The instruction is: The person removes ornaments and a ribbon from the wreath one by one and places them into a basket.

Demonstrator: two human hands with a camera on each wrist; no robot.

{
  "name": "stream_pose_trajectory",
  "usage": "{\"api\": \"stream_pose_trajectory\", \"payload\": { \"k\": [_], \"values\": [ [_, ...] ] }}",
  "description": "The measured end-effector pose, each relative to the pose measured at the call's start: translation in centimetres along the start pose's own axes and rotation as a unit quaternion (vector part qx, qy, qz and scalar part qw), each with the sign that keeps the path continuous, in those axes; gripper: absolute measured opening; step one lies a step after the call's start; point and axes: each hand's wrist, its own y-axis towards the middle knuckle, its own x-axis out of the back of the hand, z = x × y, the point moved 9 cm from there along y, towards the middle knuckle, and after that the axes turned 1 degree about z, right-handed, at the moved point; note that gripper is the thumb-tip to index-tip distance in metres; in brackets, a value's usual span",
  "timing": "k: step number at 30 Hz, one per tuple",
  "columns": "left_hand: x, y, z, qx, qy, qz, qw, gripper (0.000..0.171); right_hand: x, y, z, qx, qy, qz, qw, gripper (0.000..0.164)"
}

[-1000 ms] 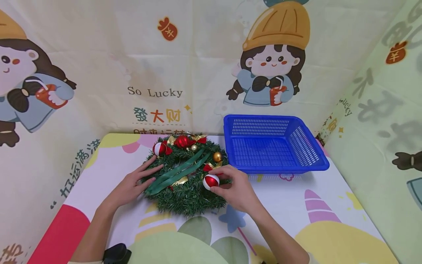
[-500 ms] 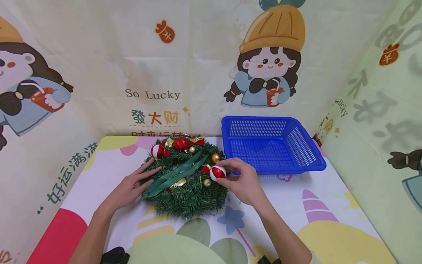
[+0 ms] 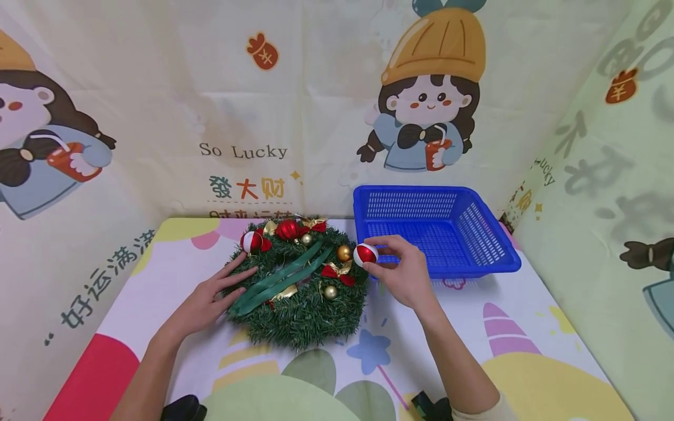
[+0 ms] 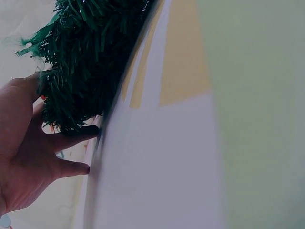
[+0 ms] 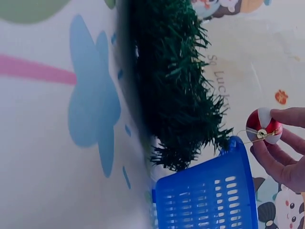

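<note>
My right hand (image 3: 402, 272) pinches a red-and-white Christmas bauble (image 3: 365, 255) between thumb and fingers, just off the wreath's right edge. In the right wrist view a thin gold hanging loop (image 5: 252, 135) trails from its cap toward the greenery. The green wreath (image 3: 310, 321) lies flat on the table, a green ribbon (image 3: 279, 278) across its middle. With fingers spread and straight, my left hand (image 3: 207, 295) rests on its left side. Another red-and-white bauble (image 3: 251, 241), a red bauble (image 3: 287, 229), a gold ball (image 3: 344, 252) and a red-and-gold bow (image 3: 339, 272) sit on it.
A blue perforated basket (image 3: 495, 263) stands right of the wreath, close behind my right hand; nothing shows inside it. Patterned cloth covers the table (image 3: 437, 345) and hangs as walls behind and at the sides. Dark wrist devices (image 3: 184, 408) show at the bottom edge.
My right hand has carried the bauble up and right, from over the wreath's right side to beyond its edge, uncovering the bow and a small gold ball. The left hand stays in place.
</note>
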Motion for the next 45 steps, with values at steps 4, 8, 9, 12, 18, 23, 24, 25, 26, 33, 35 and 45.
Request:
{"api": "stream_pose_trajectory", "payload": {
  "k": [4, 8, 9, 12, 18, 23, 24, 25, 26, 33, 35, 45],
  "values": [
    [0.0, 0.0, 0.1, 0.004, -0.002, 0.001, 1.0, 0.048, 0.4, 0.4, -0.5, -0.01, -0.009, -0.006, 1.0, 0.04],
    [0.0, 0.0, 0.4, 0.012, -0.004, 0.003, 0.9999, 0.048, 0.7, 0.7, -0.9, -0.021, -0.017, -0.009, 1.0, 0.039],
    [-0.1, 0.0, 0.5, 0.013, -0.004, 0.003, 0.9999, 0.048, 0.8, 0.7, -1.0, -0.024, -0.018, -0.011, 0.999, 0.039],
    [-0.2, 0.1, 0.6, 0.013, -0.006, 0.006, 0.9999, 0.048, 1.0, 0.8, -1.4, -0.034, -0.021, -0.018, 0.999, 0.04],
    [-0.2, 0.1, 0.7, 0.01, -0.005, 0.004, 0.9999, 0.048, 1.4, 1.1, -2.2, -0.044, -0.02, -0.024, 0.999, 0.04],
    [-0.2, 0.1, 0.7, 0.007, -0.004, 0.003, 1.0, 0.049, 1.8, 1.3, -2.9, -0.043, -0.029, -0.036, 0.998, 0.04],
    [-0.2, 0.1, 0.7, 0.006, -0.003, 0.002, 1.0, 0.048, 1.8, 1.4, -3.0, -0.043, -0.031, -0.038, 0.998, 0.04],
    [-0.2, 0.1, 0.7, 0.005, -0.003, 0.002, 1.0, 0.048, 1.9, 1.4, -3.1, -0.042, -0.033, -0.04, 0.998, 0.039],
    [-0.2, 0.1, 0.7, 0.005, -0.003, 0.001, 1.0, 0.048, 1.9, 1.4, -3.2, -0.042, -0.036, -0.042, 0.998, 0.039],
    [-0.2, 0.1, 0.6, 0.003, -0.001, 0.002, 1.0, 0.048, 2.0, 1.4, -3.8, -0.037, -0.058, -0.056, 0.996, 0.039],
    [-0.2, 0.2, 0.5, 0.002, -0.001, 0.002, 1.0, 0.048, 2.0, 1.4, -3.9, -0.034, -0.067, -0.061, 0.995, 0.039],
    [-0.2, 0.2, 0.4, 0.0, 0.0, 0.0, 1.0, 0.048, 1.5, 1.7, -4.4, -0.036, -0.109, -0.057, 0.992, 0.038]
  ]
}}
